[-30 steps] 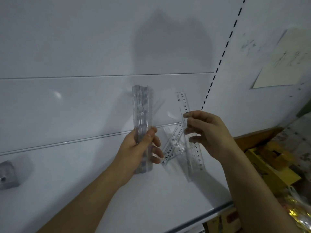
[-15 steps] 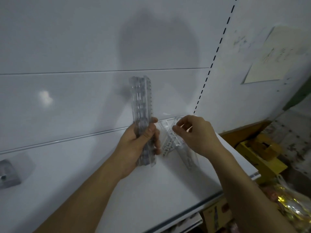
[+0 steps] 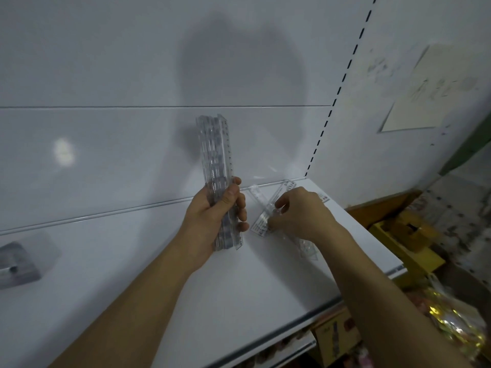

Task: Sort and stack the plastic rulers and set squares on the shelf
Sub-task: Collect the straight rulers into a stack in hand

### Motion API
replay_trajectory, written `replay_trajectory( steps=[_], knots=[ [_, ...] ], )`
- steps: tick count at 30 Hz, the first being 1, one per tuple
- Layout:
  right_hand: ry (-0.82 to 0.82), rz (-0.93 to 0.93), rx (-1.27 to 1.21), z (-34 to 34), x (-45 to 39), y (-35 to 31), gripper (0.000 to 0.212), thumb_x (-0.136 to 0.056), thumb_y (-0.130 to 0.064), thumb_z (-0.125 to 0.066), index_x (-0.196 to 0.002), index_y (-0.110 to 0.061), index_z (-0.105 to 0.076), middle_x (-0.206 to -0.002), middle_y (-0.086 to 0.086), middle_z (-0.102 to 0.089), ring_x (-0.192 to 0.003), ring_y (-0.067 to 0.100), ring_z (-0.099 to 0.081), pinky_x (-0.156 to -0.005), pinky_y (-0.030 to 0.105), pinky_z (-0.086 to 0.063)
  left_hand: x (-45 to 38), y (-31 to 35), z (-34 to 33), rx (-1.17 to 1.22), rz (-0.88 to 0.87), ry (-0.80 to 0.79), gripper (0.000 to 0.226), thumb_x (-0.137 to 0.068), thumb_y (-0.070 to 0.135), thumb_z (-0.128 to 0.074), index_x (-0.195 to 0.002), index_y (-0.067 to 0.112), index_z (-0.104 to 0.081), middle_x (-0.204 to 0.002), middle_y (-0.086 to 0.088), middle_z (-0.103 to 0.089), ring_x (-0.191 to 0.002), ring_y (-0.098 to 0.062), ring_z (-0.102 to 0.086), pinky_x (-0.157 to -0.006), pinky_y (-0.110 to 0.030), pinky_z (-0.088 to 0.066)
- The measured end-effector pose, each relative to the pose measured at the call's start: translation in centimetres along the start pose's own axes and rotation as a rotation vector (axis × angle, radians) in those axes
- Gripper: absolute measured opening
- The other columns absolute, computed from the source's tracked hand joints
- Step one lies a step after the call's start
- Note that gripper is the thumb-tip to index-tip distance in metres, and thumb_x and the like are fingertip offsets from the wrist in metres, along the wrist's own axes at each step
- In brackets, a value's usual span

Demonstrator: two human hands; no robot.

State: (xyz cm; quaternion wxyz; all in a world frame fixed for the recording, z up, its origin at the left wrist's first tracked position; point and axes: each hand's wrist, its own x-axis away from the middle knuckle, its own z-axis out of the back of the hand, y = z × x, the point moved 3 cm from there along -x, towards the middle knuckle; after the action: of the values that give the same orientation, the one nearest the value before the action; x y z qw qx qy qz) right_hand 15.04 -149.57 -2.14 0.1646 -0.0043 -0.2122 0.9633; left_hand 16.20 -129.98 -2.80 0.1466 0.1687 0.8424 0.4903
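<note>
My left hand [image 3: 212,216] grips a thick stack of clear plastic rulers [image 3: 216,160], held upright above the white shelf [image 3: 239,288]. To its right, several clear rulers and set squares [image 3: 271,208] lie crossed in a loose pile on the shelf near the back wall. My right hand [image 3: 300,216] rests on that pile, fingers pinched around one clear ruler that slants up toward the wall. A clear set square corner [image 3: 308,248] sticks out below my right wrist.
A grey metal block [image 3: 16,261] sits at the shelf's far left. The slotted upright [image 3: 334,96] marks the shelf's right end. Yellow boxes [image 3: 406,235] and shiny packets [image 3: 451,320] lie beyond and below the right edge.
My right hand has dropped from holding a ruler up in the air to the pile on the shelf. The stack in my left hand stays upright.
</note>
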Motion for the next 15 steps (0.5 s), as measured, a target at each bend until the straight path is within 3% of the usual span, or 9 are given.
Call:
replay_trajectory(
  steps=[4,8,15],
  knots=[
    [0.018,0.026,0.038,-0.37,-0.32,-0.04,0.045,-0.070,-0.041,-0.079,-0.113,-0.031,-0.071,-0.098,-0.006,-0.070,-0.084,0.015,-0.066,-0.078,0.037,-0.060,-0.12,-0.03,0.16,-0.009,0.002,0.004,0.042,-0.089,0.024,-0.063,-0.126,0.005,-0.055,-0.083,-0.011,-0.056,-0.066,-0.023,-0.056,-0.061,-0.037,-0.052],
    [0.039,0.051,0.025,-0.51,-0.63,0.25,0.032,-0.079,-0.041,-0.077,-0.110,-0.035,-0.072,-0.105,-0.006,-0.070,-0.090,0.016,-0.066,-0.083,0.039,-0.059,-0.19,-0.16,0.23,-0.024,0.000,0.001,0.042,-0.088,0.025,-0.063,-0.125,0.006,-0.056,-0.084,-0.011,-0.057,-0.067,-0.023,-0.056,-0.062,-0.037,-0.053],
    [0.056,0.003,-0.087,-0.64,-0.96,0.19,0.044,-0.071,-0.030,-0.079,-0.112,-0.027,-0.064,-0.100,-0.004,-0.068,-0.088,0.014,-0.066,-0.077,0.035,-0.060,-0.18,-0.44,0.11,-0.036,0.008,-0.002,0.043,-0.087,0.025,-0.063,-0.124,0.004,-0.056,-0.083,-0.012,-0.058,-0.066,-0.023,-0.057,-0.060,-0.037,-0.053]
  ],
)
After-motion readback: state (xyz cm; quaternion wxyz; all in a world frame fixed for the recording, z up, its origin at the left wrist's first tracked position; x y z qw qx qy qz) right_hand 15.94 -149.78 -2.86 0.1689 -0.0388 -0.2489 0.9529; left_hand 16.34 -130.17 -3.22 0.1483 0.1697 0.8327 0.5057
